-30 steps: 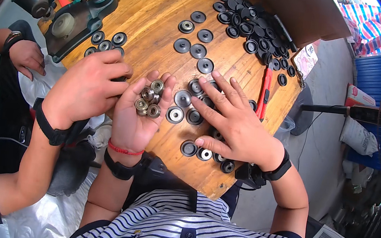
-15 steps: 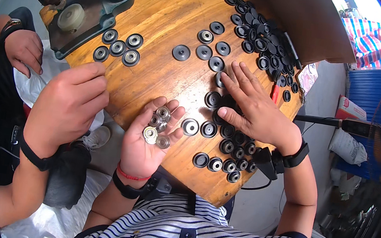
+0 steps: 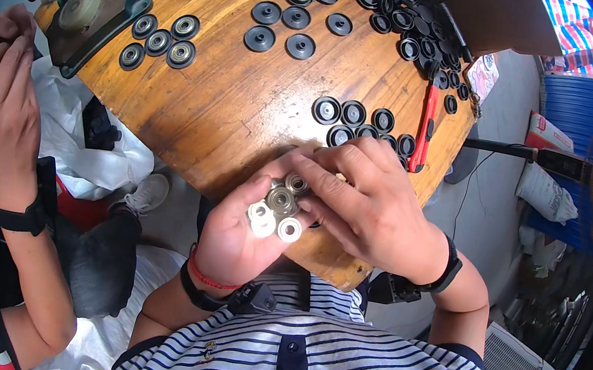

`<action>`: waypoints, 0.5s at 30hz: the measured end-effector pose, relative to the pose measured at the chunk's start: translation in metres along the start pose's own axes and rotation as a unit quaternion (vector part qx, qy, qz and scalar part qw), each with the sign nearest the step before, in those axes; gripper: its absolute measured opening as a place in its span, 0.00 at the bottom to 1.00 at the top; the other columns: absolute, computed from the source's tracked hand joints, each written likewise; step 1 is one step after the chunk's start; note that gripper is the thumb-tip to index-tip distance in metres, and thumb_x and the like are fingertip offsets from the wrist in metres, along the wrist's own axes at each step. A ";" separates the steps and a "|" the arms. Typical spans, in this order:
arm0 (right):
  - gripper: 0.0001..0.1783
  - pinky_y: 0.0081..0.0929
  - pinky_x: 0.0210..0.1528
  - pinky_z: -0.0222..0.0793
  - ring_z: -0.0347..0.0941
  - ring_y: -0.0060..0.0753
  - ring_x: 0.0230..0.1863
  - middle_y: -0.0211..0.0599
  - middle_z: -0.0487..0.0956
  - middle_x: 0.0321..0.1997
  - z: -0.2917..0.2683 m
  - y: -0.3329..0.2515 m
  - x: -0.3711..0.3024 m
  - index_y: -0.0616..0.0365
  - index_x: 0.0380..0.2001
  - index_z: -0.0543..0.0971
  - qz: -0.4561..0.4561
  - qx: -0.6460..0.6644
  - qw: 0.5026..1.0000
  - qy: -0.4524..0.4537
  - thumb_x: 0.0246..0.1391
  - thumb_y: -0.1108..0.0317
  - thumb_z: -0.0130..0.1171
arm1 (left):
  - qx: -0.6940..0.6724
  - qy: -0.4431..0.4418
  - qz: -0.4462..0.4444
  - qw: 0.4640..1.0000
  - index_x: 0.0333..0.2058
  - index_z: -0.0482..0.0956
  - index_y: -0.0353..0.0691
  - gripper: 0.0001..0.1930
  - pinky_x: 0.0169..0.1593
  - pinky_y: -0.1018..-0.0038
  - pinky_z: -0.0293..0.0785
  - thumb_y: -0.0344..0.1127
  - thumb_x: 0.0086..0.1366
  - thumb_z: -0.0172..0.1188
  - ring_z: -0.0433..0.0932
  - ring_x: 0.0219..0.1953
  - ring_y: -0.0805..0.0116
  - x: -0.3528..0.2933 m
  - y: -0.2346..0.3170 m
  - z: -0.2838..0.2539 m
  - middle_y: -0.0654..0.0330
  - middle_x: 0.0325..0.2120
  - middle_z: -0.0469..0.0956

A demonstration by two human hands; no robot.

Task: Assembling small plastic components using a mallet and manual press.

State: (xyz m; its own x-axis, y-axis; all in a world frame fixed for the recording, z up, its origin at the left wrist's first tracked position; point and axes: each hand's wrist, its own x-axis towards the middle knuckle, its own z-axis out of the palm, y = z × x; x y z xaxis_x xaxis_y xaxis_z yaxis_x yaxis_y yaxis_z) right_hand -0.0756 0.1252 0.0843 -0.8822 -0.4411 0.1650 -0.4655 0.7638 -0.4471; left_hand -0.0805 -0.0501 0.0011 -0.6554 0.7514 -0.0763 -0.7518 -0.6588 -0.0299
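Note:
Several metal ball bearings lie in the palm of my left hand, which is turned up and cupped near the table's front edge. My right hand reaches over them from the right with bent fingers. Its index finger and thumb close around a bearing at the edge of the pile; its other fingers curl over the table. Just beyond my right hand sit black round plastic caps, several in rows. Some caps under my hands are hidden.
Black caps with bearings stand at the left of the wooden table, beside a green press. More caps lie mid-table and heap at the far right. A red utility knife lies right. A co-worker's hands are raised at left.
My right hand has left the caps on the table and come to the bearings in my left palm. The co-worker's near hand has moved away left. The view has shifted.

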 end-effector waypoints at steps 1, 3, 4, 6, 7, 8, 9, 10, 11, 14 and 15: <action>0.22 0.34 0.37 0.65 0.68 0.40 0.34 0.40 0.75 0.38 0.004 -0.003 -0.015 0.64 0.46 0.78 0.009 -0.001 1.000 0.014 0.45 0.69 0.66 | 0.006 -0.002 -0.040 0.999 0.66 0.52 0.32 0.27 0.68 0.63 0.52 0.40 0.72 0.36 0.56 0.67 0.63 -0.002 -0.008 0.007 0.54 0.65 0.56; 0.23 0.31 0.35 0.66 0.69 0.38 0.33 0.40 0.75 0.38 0.007 -0.009 -0.042 0.65 0.45 0.78 0.033 0.002 0.999 0.037 0.43 0.71 0.67 | 0.010 0.056 -0.096 0.994 0.65 0.53 0.32 0.27 0.66 0.65 0.56 0.39 0.72 0.37 0.60 0.65 0.64 -0.008 -0.023 0.011 0.53 0.63 0.59; 0.23 0.30 0.35 0.67 0.69 0.38 0.33 0.40 0.75 0.38 0.008 -0.012 -0.058 0.65 0.45 0.78 0.053 -0.004 0.998 0.030 0.43 0.70 0.68 | 0.010 0.084 -0.134 0.987 0.65 0.54 0.32 0.26 0.66 0.65 0.58 0.39 0.72 0.37 0.61 0.64 0.64 -0.009 -0.029 0.011 0.53 0.63 0.60; 0.24 0.31 0.37 0.67 0.69 0.37 0.34 0.37 0.75 0.38 0.010 -0.019 -0.081 0.65 0.42 0.78 0.066 -0.033 0.997 0.038 0.38 0.67 0.67 | 0.000 0.073 -0.193 0.979 0.64 0.56 0.32 0.25 0.65 0.64 0.59 0.38 0.72 0.37 0.63 0.63 0.64 -0.010 -0.038 0.006 0.53 0.61 0.62; 0.24 0.30 0.36 0.67 0.69 0.37 0.34 0.37 0.75 0.37 0.012 -0.019 -0.092 0.65 0.42 0.78 0.053 -0.044 0.997 0.035 0.38 0.67 0.68 | 0.005 0.081 -0.209 0.975 0.63 0.57 0.31 0.25 0.66 0.62 0.58 0.38 0.72 0.38 0.63 0.63 0.64 -0.011 -0.042 0.004 0.52 0.61 0.63; 0.24 0.30 0.36 0.67 0.69 0.37 0.34 0.37 0.75 0.37 0.010 -0.019 -0.099 0.65 0.42 0.78 0.057 -0.042 0.997 0.041 0.38 0.67 0.68 | 0.010 0.084 -0.213 0.973 0.63 0.57 0.31 0.25 0.66 0.62 0.58 0.38 0.72 0.38 0.63 0.63 0.64 -0.012 -0.046 0.003 0.52 0.61 0.63; 0.24 0.30 0.35 0.67 0.70 0.37 0.33 0.37 0.75 0.37 0.008 -0.018 -0.105 0.65 0.42 0.78 0.069 -0.014 0.996 0.052 0.38 0.68 0.68 | 0.021 0.087 -0.224 0.970 0.63 0.57 0.31 0.25 0.66 0.62 0.58 0.37 0.72 0.38 0.63 0.63 0.63 -0.012 -0.049 0.004 0.52 0.61 0.63; 0.24 0.31 0.35 0.68 0.70 0.37 0.33 0.37 0.75 0.37 0.006 -0.017 -0.110 0.65 0.42 0.78 0.083 0.012 0.995 0.061 0.39 0.68 0.68 | 0.030 0.090 -0.236 0.967 0.63 0.57 0.31 0.25 0.67 0.61 0.57 0.37 0.72 0.38 0.63 0.63 0.63 -0.009 -0.052 0.007 0.52 0.61 0.62; 0.21 0.31 0.34 0.68 0.71 0.37 0.32 0.37 0.76 0.36 0.001 -0.016 -0.114 0.64 0.42 0.78 0.108 0.033 0.991 0.070 0.41 0.70 0.67 | 0.023 0.108 -0.241 0.964 0.63 0.57 0.31 0.24 0.66 0.58 0.57 0.36 0.71 0.39 0.63 0.63 0.61 -0.007 -0.055 0.009 0.51 0.61 0.62; 0.17 0.28 0.36 0.69 0.72 0.38 0.31 0.38 0.76 0.34 -0.003 0.012 -0.130 0.61 0.42 0.80 0.241 0.041 0.946 0.212 0.46 0.72 0.65 | 0.075 0.127 -0.220 0.964 0.65 0.51 0.29 0.28 0.68 0.54 0.54 0.37 0.71 0.39 0.61 0.65 0.54 0.002 -0.059 0.024 0.47 0.62 0.61; 0.17 0.28 0.37 0.69 0.72 0.38 0.33 0.38 0.76 0.35 -0.004 0.022 -0.132 0.61 0.42 0.80 0.286 0.066 0.929 0.223 0.47 0.71 0.66 | 0.094 0.150 -0.203 0.963 0.64 0.55 0.30 0.26 0.58 0.57 0.69 0.36 0.70 0.41 0.65 0.62 0.54 0.004 -0.061 0.024 0.47 0.59 0.64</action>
State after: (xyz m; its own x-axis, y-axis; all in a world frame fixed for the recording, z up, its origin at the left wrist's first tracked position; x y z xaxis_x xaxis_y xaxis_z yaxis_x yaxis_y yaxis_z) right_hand 0.0306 0.2023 0.0556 -0.9380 0.2820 0.2017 0.0761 0.7351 -0.6737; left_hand -0.0386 -0.0063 0.0267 -0.2757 0.8823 -0.3815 -0.9599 -0.2734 0.0613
